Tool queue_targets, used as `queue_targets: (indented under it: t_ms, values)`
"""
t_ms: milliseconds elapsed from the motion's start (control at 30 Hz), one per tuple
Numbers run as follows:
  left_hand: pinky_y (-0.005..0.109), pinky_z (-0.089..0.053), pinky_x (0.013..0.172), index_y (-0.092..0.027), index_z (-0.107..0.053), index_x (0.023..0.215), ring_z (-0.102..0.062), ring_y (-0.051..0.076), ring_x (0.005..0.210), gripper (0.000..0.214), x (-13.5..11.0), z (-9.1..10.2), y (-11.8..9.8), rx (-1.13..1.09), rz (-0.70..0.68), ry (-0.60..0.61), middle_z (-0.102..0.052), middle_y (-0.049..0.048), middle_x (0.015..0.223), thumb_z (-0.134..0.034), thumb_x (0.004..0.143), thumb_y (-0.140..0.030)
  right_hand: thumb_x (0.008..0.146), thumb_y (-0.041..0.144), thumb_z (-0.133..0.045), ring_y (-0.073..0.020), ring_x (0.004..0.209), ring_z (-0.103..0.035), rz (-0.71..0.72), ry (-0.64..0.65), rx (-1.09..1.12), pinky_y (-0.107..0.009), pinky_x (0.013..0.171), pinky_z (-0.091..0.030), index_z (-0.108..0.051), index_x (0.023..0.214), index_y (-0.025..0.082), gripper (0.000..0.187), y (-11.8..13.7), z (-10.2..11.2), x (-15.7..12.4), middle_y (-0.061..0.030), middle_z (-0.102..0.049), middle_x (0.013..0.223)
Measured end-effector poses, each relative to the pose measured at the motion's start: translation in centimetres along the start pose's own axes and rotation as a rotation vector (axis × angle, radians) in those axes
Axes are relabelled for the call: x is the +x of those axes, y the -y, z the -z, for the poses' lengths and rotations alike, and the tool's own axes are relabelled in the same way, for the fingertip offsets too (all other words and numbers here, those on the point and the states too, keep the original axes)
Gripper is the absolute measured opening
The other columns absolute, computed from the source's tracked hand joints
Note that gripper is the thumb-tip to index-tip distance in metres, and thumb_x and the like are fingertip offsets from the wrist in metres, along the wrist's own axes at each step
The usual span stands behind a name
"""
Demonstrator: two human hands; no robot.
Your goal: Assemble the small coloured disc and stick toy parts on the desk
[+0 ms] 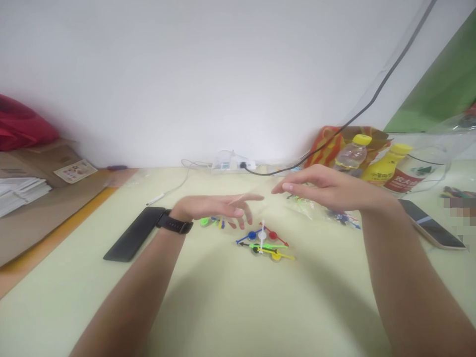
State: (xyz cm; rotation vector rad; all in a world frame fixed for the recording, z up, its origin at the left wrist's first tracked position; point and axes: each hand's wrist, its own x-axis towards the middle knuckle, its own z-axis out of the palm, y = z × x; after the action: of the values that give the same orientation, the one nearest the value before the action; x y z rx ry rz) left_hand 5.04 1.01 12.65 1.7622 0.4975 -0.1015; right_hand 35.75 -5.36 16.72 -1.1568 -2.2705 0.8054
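My left hand (219, 208) hovers over the pale green table (230, 307) with fingers stretched out and slightly spread, holding nothing I can see. A black watch band sits on that wrist. My right hand (327, 191) floats opposite it, fingers extended toward the left hand, fingertips a short gap apart. Below and between them lies a small pile of coloured plastic pieces (265, 244): blue, red, white, green, yellow and black discs with thin sticks. More coloured pieces (212, 221) lie under my left hand. A clear plastic bag (316, 210) with further pieces lies under my right hand.
A black phone (136, 233) lies left of my left wrist, another phone (431, 225) at the right. Two yellow-capped bottles (386, 166) and a patterned bag stand at the back right. A power strip (232, 163) with cables sits by the wall. Cardboard boxes and paper are at far left.
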Motion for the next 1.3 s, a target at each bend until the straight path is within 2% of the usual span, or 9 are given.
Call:
queue_targets:
  t_ms: [133,300,467,700,767,900,1000,1133,1300]
  values:
    - [0.046,-0.044,0.107,-0.039,-0.028,0.161,-0.059,0.032,0.127,0.082,-0.3,0.1,0.1,0.024,-0.004,-0.022,-0.060,0.0107,0.143,-0.057,0.091,-0.071,0.098,0.053,-0.060,-0.0249,0.099,-0.069,-0.001,0.003,-0.070,-0.031,0.074,-0.053,-0.080,0.117,0.035,0.033,-0.1,-0.1,0.1,0.0000,-0.076,0.115]
    - [0.055,-0.036,0.114,-0.030,-0.030,0.161,-0.052,0.035,0.137,0.084,1.2,-0.5,0.9,-0.069,-0.274,-0.019,-0.055,0.0165,0.147,-0.042,0.094,-0.078,0.099,0.055,-0.056,-0.0199,0.082,-0.067,0.068,0.067,-0.089,-0.029,0.067,-0.050,-0.081,0.110,0.029,0.037,0.6,-0.3,0.5,-0.0002,-0.078,0.098]
    - [0.055,-0.041,0.110,-0.028,-0.039,0.157,-0.058,0.035,0.127,0.075,2.7,-0.9,1.4,-0.158,-0.301,-0.023,-0.058,0.0164,0.140,-0.063,0.093,-0.059,0.098,0.056,-0.057,-0.0215,0.093,-0.070,0.139,0.079,-0.027,-0.030,0.081,-0.052,-0.081,0.105,0.026,0.039,1.7,-0.9,0.7,-0.0027,-0.079,0.103]
    - [0.047,-0.044,0.107,-0.027,-0.045,0.153,-0.056,0.029,0.123,0.068,0.6,0.3,1.2,-0.012,-0.194,-0.264,-0.059,0.0124,0.133,-0.066,0.092,-0.049,0.099,0.046,-0.056,-0.0219,0.096,-0.069,0.069,-0.395,0.043,-0.031,0.081,-0.053,-0.075,0.098,0.020,0.033,-1.5,-1.4,1.9,-0.0075,-0.077,0.101]
    - [0.045,-0.044,0.105,-0.028,-0.044,0.154,-0.055,0.029,0.121,0.066,-0.2,0.7,1.2,0.044,-0.148,-0.326,-0.058,0.0117,0.134,-0.064,0.094,-0.049,0.096,0.037,-0.058,-0.0203,0.088,-0.068,-0.020,-0.302,-0.015,-0.029,0.074,-0.053,-0.074,0.096,0.018,0.025,-3.2,-2.1,2.7,-0.0069,-0.076,0.097]
    - [0.041,-0.046,0.097,-0.031,-0.039,0.156,-0.053,0.028,0.120,0.067,-1.0,1.2,1.7,0.088,-0.054,-0.396,-0.056,0.0110,0.134,-0.061,0.096,-0.050,0.083,0.018,-0.065,-0.0172,0.080,-0.067,0.005,0.208,-0.103,-0.025,0.070,-0.050,-0.078,0.094,0.018,0.018,-5.0,-4.9,4.3,-0.0047,-0.077,0.095]
    - [0.037,-0.046,0.091,-0.033,-0.037,0.158,-0.055,0.026,0.115,0.068,-0.9,1.4,2.1,0.081,-0.011,-0.404,-0.056,0.0099,0.131,-0.061,0.096,-0.052,0.073,0.012,-0.070,-0.0162,0.078,-0.065,0.042,0.469,-0.100,-0.022,0.067,-0.048,-0.080,0.094,0.017,0.023,-4.9,-7.6,5.1,-0.0039,-0.076,0.093]
    - [0.035,-0.046,0.089,-0.035,-0.035,0.159,-0.056,0.025,0.115,0.068,-0.4,1.4,2.4,0.090,0.005,-0.406,-0.057,0.0094,0.131,-0.058,0.098,-0.056,0.067,0.007,-0.070,-0.0141,0.072,-0.062,0.013,0.538,-0.231,-0.021,0.061,-0.043,-0.081,0.088,0.016,0.025,-4.4,-9.8,5.5,-0.0039,-0.074,0.090]
    - [0.037,-0.047,0.091,-0.033,-0.035,0.160,-0.058,0.026,0.114,0.070,-0.1,1.2,2.4,0.085,0.019,-0.412,-0.060,0.0107,0.131,-0.054,0.098,-0.060,0.070,0.010,-0.067,-0.0130,0.066,-0.060,-0.035,0.488,-0.273,-0.022,0.058,-0.041,-0.076,0.079,0.015,0.014,-3.8,-8.9,5.1,-0.0047,-0.073,0.088]
